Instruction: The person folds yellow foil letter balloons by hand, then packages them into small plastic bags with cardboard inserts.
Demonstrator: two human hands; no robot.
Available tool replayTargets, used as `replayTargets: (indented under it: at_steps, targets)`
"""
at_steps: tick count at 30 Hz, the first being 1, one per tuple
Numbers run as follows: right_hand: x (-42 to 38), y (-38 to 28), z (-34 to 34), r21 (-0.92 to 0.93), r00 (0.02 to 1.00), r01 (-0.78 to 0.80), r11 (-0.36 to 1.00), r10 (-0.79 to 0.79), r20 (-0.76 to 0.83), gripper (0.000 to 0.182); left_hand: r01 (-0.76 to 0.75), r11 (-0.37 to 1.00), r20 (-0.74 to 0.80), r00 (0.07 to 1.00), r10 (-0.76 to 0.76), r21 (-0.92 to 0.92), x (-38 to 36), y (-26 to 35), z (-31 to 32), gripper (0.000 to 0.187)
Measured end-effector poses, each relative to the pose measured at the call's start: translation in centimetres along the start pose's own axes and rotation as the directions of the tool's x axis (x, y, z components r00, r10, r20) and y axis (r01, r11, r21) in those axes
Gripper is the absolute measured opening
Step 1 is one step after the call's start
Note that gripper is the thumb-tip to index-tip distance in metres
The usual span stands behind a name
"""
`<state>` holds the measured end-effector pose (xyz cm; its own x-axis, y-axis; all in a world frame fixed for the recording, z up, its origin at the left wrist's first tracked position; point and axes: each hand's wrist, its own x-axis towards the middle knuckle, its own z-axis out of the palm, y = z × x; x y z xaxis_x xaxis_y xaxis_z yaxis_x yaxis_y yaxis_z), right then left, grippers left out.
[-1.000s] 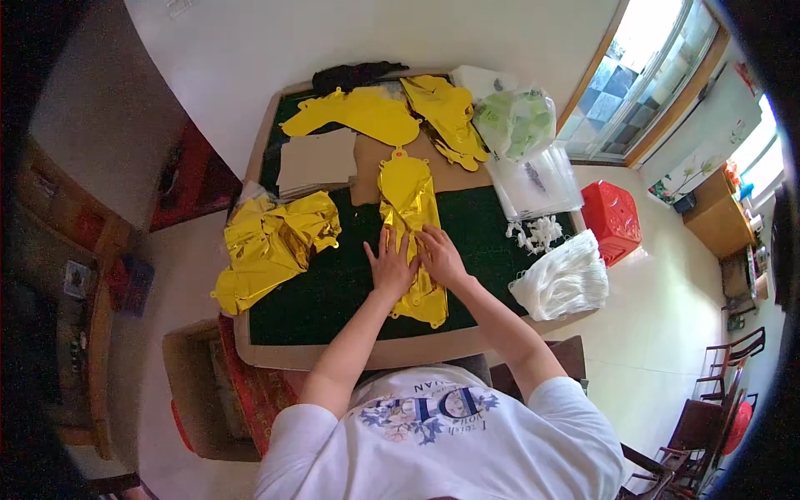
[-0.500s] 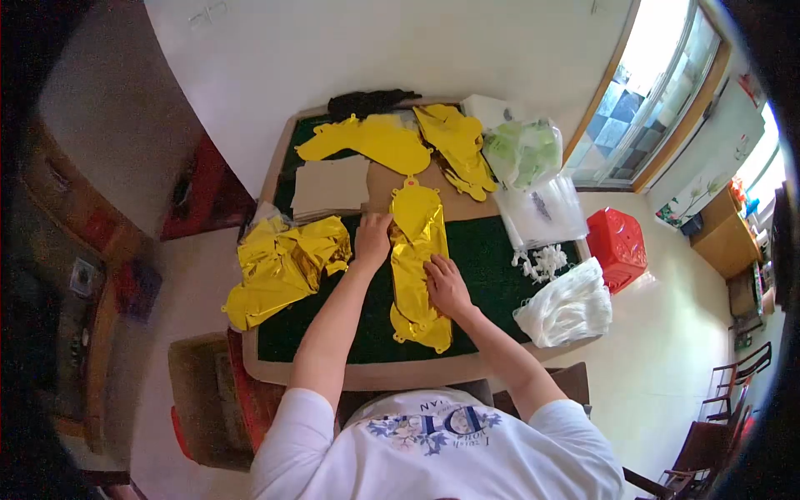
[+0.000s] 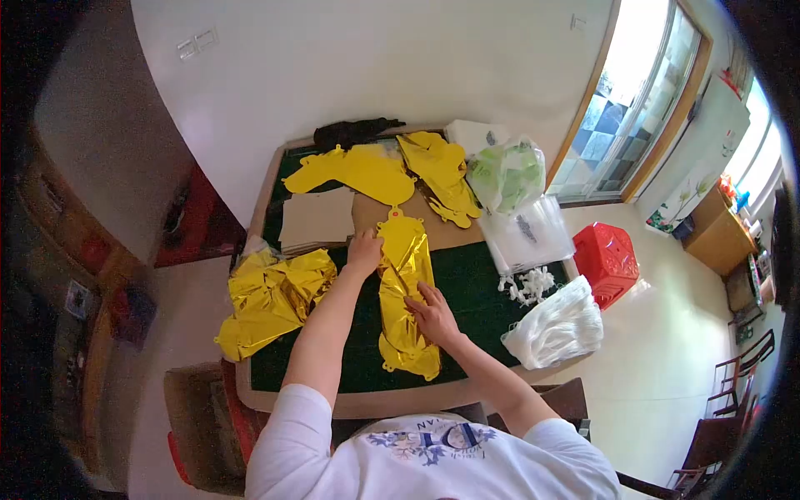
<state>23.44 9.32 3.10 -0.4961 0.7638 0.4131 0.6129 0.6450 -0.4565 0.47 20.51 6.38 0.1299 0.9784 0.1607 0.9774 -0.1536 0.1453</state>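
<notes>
A long gold foil piece [image 3: 402, 287] lies lengthwise on the dark green table cover in front of me. My left hand [image 3: 365, 252] is at its upper left edge, fingers curled together; whether they pinch the foil is too small to make out. My right hand [image 3: 434, 314] rests on the lower right part of the foil with its fingers spread. Crumpled gold foil [image 3: 279, 296] lies left of my left forearm. Flat yellow pieces [image 3: 358, 171] and folded gold ones [image 3: 442, 171] lie at the back.
A stack of grey-brown cards [image 3: 318, 218] sits at the back left. On the right are clear plastic bags [image 3: 529, 237], a green-printed bag [image 3: 508, 175], small white pieces [image 3: 531, 286] and a bundle of white strands [image 3: 557, 327]. A red stool [image 3: 606, 262] stands beyond the table.
The view has tilted, so the table appears lower and slightly left. The fingers of my right hand are spread wider on the foil. My left hand stays by its upper left edge.
</notes>
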Motion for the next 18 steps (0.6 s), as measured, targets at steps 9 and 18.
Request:
replayTargets:
  at_steps: [9, 18]
  targets:
    - [0.0, 0.1, 0.1, 0.097, 0.998, -0.036, 0.995, 0.031, 0.048, 0.037, 0.045, 0.953, -0.359, 0.92, -0.157, -0.3, -8.3, 3.1, 1.7, 0.024]
    - [0.0, -0.3, -0.1, 0.037, 0.998, -0.059, 0.998, 0.058, 0.022, 0.034, 0.197, 0.902, -0.262, 0.913, -0.311, -0.384, -10.8, 2.9, 3.2, 0.023]
